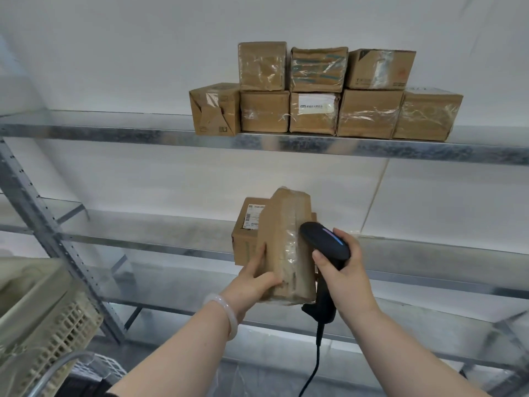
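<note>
Forearms rise from the lower edge of the frame toward its centre. The left hand point(254, 277), a pale bangle point(226, 313) on its wrist, curls thumb and fingers round the lower part of a taped cardboard parcel point(286, 242), held upright and slightly tilted in front of the middle shelf point(143, 239). The right hand point(343, 265) grips a black barcode scanner point(325, 243), its head touching the parcel's right side. Another labelled box point(247, 233) sits just behind; eight stacked boxes point(323, 93) fill the upper shelf.

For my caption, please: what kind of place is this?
Probably a parcel storeroom: taped cardboard boxes stacked on metal shelving; the left hand holds a parcel, the right hand a barcode scanner.
</note>
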`<state>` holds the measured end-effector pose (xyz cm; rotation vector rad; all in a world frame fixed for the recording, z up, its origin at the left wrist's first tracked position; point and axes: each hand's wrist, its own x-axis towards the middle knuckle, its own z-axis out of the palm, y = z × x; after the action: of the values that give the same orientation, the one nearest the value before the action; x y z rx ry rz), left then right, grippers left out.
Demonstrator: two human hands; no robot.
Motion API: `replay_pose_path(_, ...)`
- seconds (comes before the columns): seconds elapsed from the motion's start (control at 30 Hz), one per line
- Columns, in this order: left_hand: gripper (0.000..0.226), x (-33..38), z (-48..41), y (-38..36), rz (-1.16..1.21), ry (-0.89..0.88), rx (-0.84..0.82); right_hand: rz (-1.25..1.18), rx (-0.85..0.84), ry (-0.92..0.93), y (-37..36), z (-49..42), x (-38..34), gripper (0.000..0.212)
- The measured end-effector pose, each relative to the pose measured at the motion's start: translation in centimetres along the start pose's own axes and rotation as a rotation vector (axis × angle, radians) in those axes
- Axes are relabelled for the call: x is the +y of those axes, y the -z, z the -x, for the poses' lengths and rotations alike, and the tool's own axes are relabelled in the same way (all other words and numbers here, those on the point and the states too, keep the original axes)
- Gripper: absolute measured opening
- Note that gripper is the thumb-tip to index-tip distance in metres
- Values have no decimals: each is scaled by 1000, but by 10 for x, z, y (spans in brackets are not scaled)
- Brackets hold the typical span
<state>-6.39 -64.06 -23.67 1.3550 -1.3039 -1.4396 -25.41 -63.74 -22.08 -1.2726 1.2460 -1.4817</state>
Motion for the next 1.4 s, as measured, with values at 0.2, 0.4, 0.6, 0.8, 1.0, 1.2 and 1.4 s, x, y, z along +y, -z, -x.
replay_pose_path(0.2, 44, 3, 7, 18, -92, -98, 185, 67, -74, 83, -42, 14, -5, 55)
replay_pose_path(0.4, 106, 2, 6, 30, -22, -131, 216, 87, -155, 99, -66, 24, -5, 56)
replay_pose_path(0.6, 108, -11, 4, 53, 134, -50, 209, 145, -86, 78, -62, 12, -1, 53)
replay_pose_path(0.8, 110, -19, 1, 66, 272, 33, 153, 172, -28, 71, -59, -1, 3, 52)
replay_pose_path(1.0, 97, -19, -5, 73, -5, 4, 213, 216, -61, 97, -63, -3, 9, 57)
replay_pose_path(1.2, 97, -24, -4, 80, 96, -21, 260, 238, -175, 127, -68, 2, 7, 59)
replay_pose_path(1.4, 84, -35, 7, 86, 177, -34, 356, 225, -253, 153, -78, 2, 1, 61)
